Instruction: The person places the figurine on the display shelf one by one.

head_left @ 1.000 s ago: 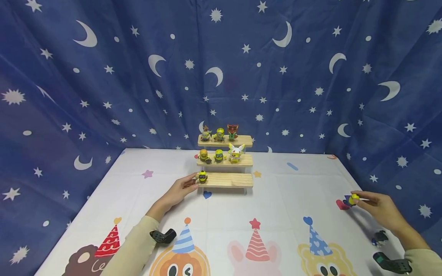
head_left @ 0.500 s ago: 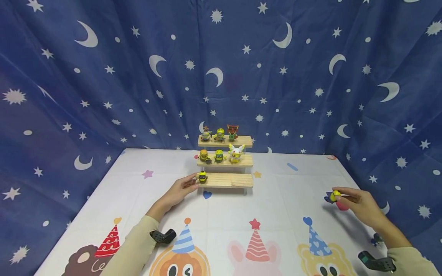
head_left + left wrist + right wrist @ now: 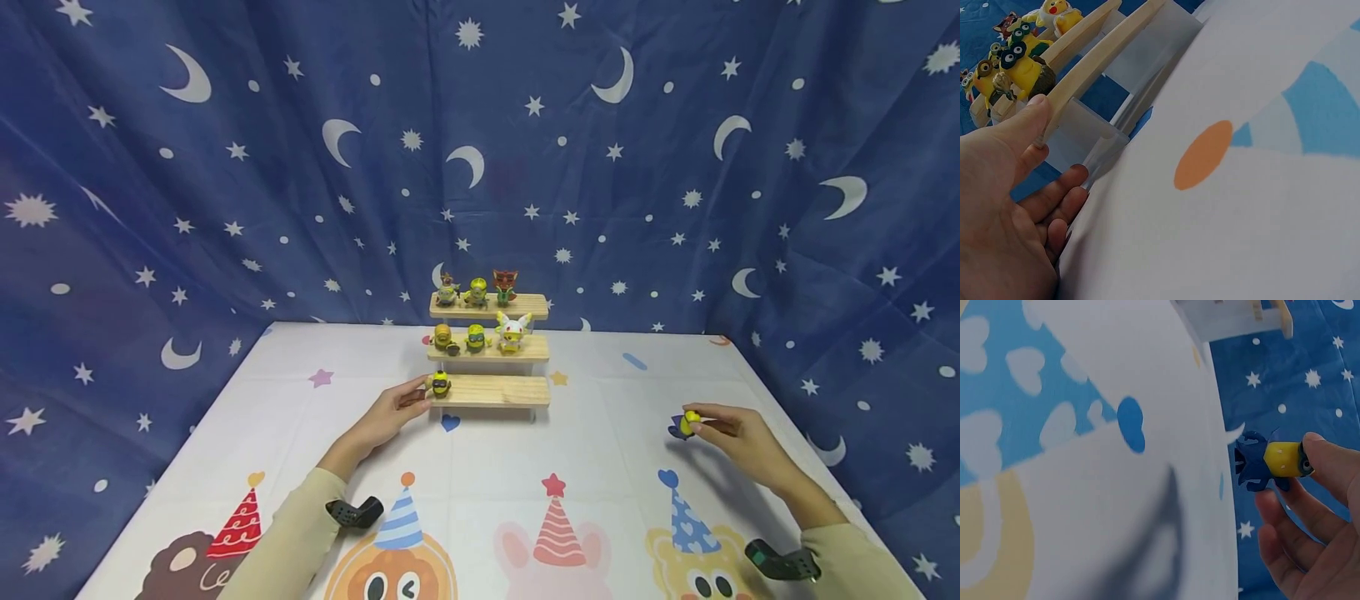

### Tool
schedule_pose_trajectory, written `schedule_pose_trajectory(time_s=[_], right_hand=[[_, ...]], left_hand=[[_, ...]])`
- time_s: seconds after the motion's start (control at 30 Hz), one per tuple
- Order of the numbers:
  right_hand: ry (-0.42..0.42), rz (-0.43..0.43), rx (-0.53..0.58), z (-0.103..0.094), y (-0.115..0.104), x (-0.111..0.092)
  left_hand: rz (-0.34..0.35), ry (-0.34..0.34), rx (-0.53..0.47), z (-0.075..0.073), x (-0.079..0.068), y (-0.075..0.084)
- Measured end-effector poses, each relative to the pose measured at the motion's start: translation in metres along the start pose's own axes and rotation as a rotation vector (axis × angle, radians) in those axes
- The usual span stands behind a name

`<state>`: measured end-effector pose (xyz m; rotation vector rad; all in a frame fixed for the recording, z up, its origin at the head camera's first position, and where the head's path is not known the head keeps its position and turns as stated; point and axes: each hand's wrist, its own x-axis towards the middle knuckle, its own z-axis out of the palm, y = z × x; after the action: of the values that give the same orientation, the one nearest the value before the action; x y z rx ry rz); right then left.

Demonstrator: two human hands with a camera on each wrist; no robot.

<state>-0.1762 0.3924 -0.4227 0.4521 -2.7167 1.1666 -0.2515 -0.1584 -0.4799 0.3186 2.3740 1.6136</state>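
Observation:
In the head view, a three-tier wooden display shelf stands at the back middle of the table. My left hand pinches the left end of its lowest board, thumb on top and index finger beneath, as the left wrist view shows. Right by that thumb stands a yellow minion figurine with dark goggles. On the right, my right hand holds another minion figurine by its head between thumb and fingers. It has a yellow body and a dark blue, spiky lower part, and is tipped sideways in the right wrist view.
The middle board carries two minion figurines and a white figurine with yellow ears. Two more minions and a fox figurine stand on the top board. A blue star-patterned curtain hangs behind the white printed tablecloth.
My right hand has carried the minion figurine leftward across the right side of the table. A dark object on the table is now hidden by the right arm. My left hand stays put.

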Motion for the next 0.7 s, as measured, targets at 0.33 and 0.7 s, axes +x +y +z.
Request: schedule_pose_trajectory(time_s=[0.33, 0.7], right_hand=[[-0.042, -0.024, 0.011, 0.02, -0.013, 0.012], [-0.064, -0.045, 0.058, 0.039, -0.034, 0.022]], left_hand=[[0.008, -0.003, 0.004, -0.002, -0.001, 0.001], [-0.002, 0.004, -0.011, 0.001, -0.001, 0.002]])
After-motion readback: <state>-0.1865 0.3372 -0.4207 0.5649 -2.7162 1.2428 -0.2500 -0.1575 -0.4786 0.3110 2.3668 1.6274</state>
